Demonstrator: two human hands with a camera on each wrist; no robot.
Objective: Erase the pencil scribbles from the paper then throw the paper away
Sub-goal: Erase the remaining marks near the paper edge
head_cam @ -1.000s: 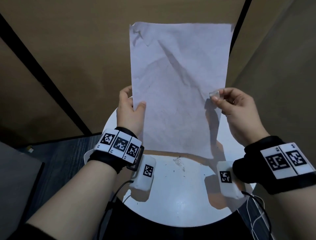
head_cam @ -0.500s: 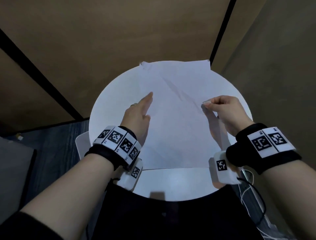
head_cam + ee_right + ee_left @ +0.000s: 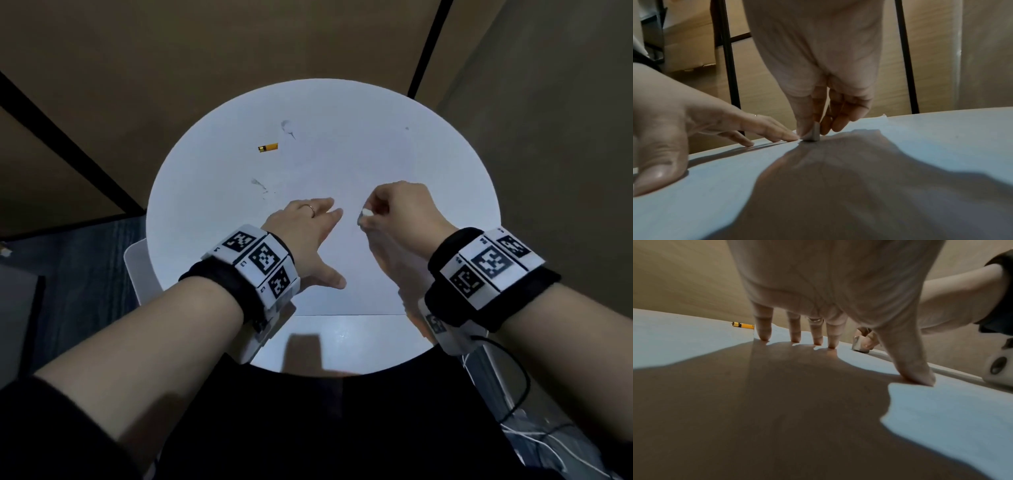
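Note:
The white paper [image 3: 356,301] lies flat on the round white table [image 3: 205,212]. My left hand [image 3: 322,240] rests on it with straight, spread fingers [image 3: 795,337], fingertips and thumb pressing the sheet down. Just to its right, my right hand [image 3: 368,219] pinches a small white eraser [image 3: 365,214] between thumb and fingers. The eraser [image 3: 813,134] stands with its end on the paper, close to the left hand's fingertips [image 3: 785,136]. It also shows in the left wrist view as the eraser [image 3: 860,345]. Any pencil marks under the hands are too faint to tell.
A short yellow pencil stub [image 3: 268,147] lies on the table beyond and left of the left hand; the stub [image 3: 743,325] sits just off the paper's edge. Grey smudges [image 3: 286,126] mark the far surface. Brown wall panels surround the table; cables hang at the right.
The paper, held upright in both hands a second ago, now lies flat on the table. My left hand let go and spread on it; my right hand lowered the eraser onto the sheet.

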